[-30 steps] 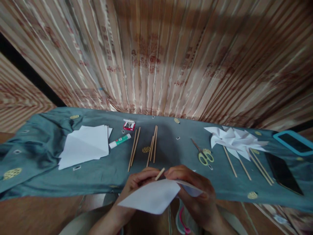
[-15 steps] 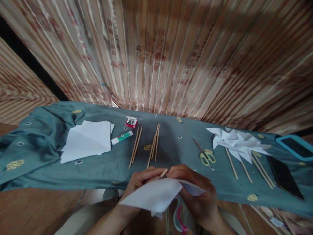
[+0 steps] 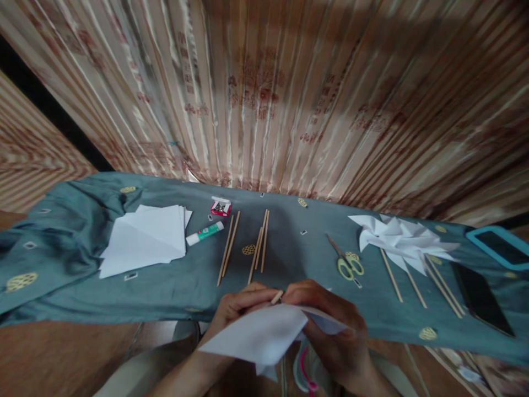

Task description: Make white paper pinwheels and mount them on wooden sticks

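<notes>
My left hand (image 3: 239, 314) is closed around a thin wooden stick (image 3: 277, 298), whose tip pokes up between my two hands. Facing it, my right hand (image 3: 330, 325) pinches a white paper pinwheel (image 3: 258, 333) close to that tip. The paper's folded blades spread over my wrists and hide most of my fingers, along with the point where stick and paper meet. Both hands are held at the near edge of the table.
On the blue-green cloth (image 3: 165, 295) lie a paper stack (image 3: 144, 240), a glue stick (image 3: 204, 234), a red box of pins (image 3: 220, 207), loose wooden sticks (image 3: 229, 248), scissors (image 3: 345, 262), finished pinwheels (image 3: 400, 240), a black phone (image 3: 481, 298) and a blue-framed device (image 3: 500, 247).
My hands stay nearly in place. The stick tip has tilted slightly, and the paper's lower corner hangs a little lower.
</notes>
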Tool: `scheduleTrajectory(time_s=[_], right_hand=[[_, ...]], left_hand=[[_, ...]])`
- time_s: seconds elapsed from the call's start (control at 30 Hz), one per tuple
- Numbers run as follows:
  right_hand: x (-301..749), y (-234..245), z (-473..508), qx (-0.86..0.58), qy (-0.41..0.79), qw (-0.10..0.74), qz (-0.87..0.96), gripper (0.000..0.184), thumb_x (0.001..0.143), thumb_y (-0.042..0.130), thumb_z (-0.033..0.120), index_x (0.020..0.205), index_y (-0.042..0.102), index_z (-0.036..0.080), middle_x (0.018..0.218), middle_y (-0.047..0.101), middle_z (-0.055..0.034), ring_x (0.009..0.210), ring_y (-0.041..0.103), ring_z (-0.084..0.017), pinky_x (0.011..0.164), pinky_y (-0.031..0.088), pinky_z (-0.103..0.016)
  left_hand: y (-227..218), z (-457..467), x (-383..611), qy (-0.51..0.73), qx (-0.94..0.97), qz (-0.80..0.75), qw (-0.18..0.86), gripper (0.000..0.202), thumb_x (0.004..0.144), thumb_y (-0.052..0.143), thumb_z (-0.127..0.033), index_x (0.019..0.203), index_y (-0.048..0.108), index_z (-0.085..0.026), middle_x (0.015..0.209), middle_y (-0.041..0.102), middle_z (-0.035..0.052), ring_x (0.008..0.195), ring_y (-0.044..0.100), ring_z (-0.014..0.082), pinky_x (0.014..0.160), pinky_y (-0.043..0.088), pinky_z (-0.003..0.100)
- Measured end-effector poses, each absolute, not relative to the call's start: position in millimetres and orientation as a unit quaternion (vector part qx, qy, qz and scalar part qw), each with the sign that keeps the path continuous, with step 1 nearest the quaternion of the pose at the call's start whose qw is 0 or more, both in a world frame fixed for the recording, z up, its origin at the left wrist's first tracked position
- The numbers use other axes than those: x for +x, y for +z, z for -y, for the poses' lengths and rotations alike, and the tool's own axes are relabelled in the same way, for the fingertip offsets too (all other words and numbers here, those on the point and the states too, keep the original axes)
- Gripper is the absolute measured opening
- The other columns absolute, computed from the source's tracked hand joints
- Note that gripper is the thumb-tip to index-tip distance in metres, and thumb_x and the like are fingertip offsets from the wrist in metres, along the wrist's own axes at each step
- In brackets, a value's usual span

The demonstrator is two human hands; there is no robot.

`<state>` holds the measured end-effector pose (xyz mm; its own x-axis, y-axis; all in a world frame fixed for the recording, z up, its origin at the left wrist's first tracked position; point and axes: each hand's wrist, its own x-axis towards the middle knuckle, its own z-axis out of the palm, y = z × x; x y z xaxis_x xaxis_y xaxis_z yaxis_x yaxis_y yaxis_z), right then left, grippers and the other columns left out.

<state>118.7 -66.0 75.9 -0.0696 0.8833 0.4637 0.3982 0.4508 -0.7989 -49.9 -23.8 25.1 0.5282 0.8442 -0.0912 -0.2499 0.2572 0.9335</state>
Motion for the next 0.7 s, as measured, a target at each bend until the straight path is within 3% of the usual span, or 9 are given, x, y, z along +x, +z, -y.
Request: scheduleTrajectory(time_s=[0.47, 0.7], right_hand=[[120.3, 71.9, 67.4, -0.468, 0.283, 0.491, 0.678, 0.021, 0.091, 0.054, 0.038, 0.087, 0.066, 0.022, 0.083, 0.07, -0.0013, 0.077, 0.066, -0.014, 0.07, 0.049, -0.023], [119.2, 68.9, 69.2, -0.463, 0.3, 0.504, 0.665, 0.02, 0.091, 0.054, 0.039, 0.089, 0.066, 0.023, 0.083, 0.069, -0.001, 0.077, 0.065, -0.015, 0.069, 0.049, -0.024]], left_hand=[[30.8, 26.3, -51.5, 0.375, 0.499, -0.309, 0.718, 0.027, 0.073, 0.073, -0.042, 0.094, 0.077, -0.026, 0.083, 0.069, 0.0058, 0.077, 0.063, 0.0174, 0.067, 0.048, 0.024], [39.4, 28.5, -55.1, 0.362, 0.534, -0.325, 0.691, 0.035, 0.075, 0.067, -0.051, 0.096, 0.076, -0.025, 0.081, 0.067, 0.0075, 0.073, 0.061, 0.017, 0.064, 0.047, 0.024]])
